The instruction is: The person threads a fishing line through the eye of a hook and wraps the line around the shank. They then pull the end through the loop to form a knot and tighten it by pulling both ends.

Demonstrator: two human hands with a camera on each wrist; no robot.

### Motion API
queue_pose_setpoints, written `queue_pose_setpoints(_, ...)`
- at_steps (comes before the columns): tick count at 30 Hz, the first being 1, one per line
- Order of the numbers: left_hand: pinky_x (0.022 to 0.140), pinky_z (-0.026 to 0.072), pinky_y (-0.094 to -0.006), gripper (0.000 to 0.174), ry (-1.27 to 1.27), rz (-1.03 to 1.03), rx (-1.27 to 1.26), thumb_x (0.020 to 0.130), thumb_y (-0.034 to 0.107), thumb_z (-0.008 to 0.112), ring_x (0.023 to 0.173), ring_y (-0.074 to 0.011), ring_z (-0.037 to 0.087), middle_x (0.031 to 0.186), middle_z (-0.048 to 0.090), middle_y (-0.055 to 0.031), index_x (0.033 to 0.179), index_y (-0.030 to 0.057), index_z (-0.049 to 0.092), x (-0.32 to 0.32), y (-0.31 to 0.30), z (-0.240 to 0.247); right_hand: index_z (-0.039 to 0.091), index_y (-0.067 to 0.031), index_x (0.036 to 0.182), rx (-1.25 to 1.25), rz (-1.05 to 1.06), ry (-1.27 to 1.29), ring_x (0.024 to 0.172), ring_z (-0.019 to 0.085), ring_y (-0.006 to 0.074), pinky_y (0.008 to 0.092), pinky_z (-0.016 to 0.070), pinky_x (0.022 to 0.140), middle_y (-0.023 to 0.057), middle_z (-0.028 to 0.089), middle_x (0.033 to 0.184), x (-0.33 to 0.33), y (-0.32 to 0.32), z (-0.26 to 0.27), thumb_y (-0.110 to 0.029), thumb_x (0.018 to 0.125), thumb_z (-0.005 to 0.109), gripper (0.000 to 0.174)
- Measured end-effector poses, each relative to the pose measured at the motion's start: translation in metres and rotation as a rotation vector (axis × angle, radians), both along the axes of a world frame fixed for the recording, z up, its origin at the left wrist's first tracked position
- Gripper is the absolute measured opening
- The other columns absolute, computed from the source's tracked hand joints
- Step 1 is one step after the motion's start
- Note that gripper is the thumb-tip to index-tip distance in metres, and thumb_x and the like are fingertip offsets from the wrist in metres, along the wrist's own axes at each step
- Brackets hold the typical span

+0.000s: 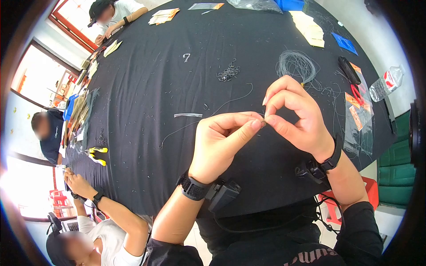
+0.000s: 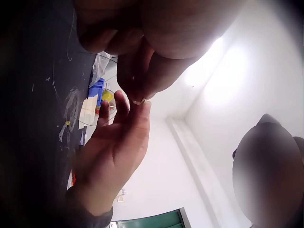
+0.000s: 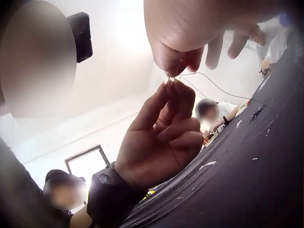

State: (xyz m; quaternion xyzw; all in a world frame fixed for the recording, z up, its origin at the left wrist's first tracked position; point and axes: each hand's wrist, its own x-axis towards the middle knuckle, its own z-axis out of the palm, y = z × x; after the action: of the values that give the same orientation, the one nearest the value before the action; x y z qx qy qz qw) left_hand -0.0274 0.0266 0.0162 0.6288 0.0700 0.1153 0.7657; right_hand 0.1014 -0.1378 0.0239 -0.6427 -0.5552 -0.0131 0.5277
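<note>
Over the black cloth, my left hand (image 1: 226, 142) and right hand (image 1: 298, 119) meet fingertip to fingertip. Thumb and forefinger of each pinch a thin line (image 3: 214, 84), which bows out from the fingertips in the right wrist view. A tiny dark piece shows between the fingertips; its kind I cannot tell. In the left wrist view the right hand (image 2: 118, 152) has its other fingers spread apart. A thin strand (image 1: 230, 99) curves across the cloth beyond the left hand, partly hidden behind it. A short clear strip (image 1: 188, 115) lies left of that hand.
Beyond the hands are a coil of line (image 1: 288, 66) and a pile of small dark metal pieces (image 1: 228, 72). Yellow-handled pliers (image 1: 97, 156) lie left; red-handled scissors (image 1: 356, 95) and a bottle (image 1: 385, 85) are at right. Other people sit along the table's left side.
</note>
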Motion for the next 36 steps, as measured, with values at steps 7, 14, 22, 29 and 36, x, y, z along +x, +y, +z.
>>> queue_pose_setpoints(7,0.081,0.0500,-0.0262,0.008,0.014,0.076,0.002,0.089,0.004,0.072,0.088,-0.0127,0.066,0.100,0.074,-0.0126,0.093,-0.0017,0.075,-0.0003,0.0014,-0.0004,0.066,-0.0035,0.096,0.047,0.025,0.175,0.090,0.062,0.0174,0.0300,0.0482,0.083,0.0070,0.064,0.097,-0.0022,0.0023,-0.0008,-0.012,0.087,0.073,0.014)
queue_pose_setpoints(14,0.078,0.0486,-0.0237,0.008,-0.036,0.126,0.009,0.089,0.004,0.072,0.084,-0.0105,0.065,0.098,0.074,-0.0115,0.093,-0.0016,0.075,0.0005,0.0015,-0.0019,0.066,-0.0006,0.098,-0.127,0.030,0.305,0.078,0.065,0.0112,0.0260,0.0503,0.074,0.0035,0.068,0.084,-0.0060,-0.0002,-0.0014,-0.005,0.086,0.072,0.013)
queue_pose_setpoints(22,0.070,0.0477,-0.0202,0.008,0.008,0.206,0.155,0.088,0.005,0.073,0.079,-0.0075,0.064,0.096,0.074,-0.0100,0.091,-0.0030,0.075,0.0006,-0.0009,0.0007,0.066,0.0004,0.092,-0.138,0.018,0.255,0.074,0.064,0.0101,0.0252,0.0497,0.070,0.0040,0.067,0.078,-0.0070,-0.0014,0.0002,-0.001,0.086,0.070,0.007)
queue_pose_setpoints(29,0.064,0.0465,-0.0184,0.007,0.033,0.236,0.360,0.086,0.001,0.073,0.074,-0.0048,0.062,0.093,0.074,-0.0063,0.090,-0.0038,0.075,0.0000,-0.0013,-0.0020,0.067,-0.0006,0.088,-0.120,-0.029,0.164,0.064,0.062,0.0101,0.0250,0.0482,0.063,0.0036,0.066,0.071,-0.0045,-0.0014,0.0000,-0.003,0.083,0.072,0.007)
queue_pose_setpoints(36,0.064,0.0466,-0.0186,0.006,0.019,0.218,0.440,0.086,0.000,0.072,0.074,-0.0045,0.061,0.092,0.074,-0.0051,0.090,-0.0042,0.074,0.0005,-0.0005,-0.0050,0.068,-0.0037,0.085,-0.151,-0.074,0.117,0.055,0.055,0.0067,0.0233,0.0419,0.054,0.0001,0.059,0.061,-0.0009,-0.0055,0.0001,-0.004,0.081,0.074,0.008)
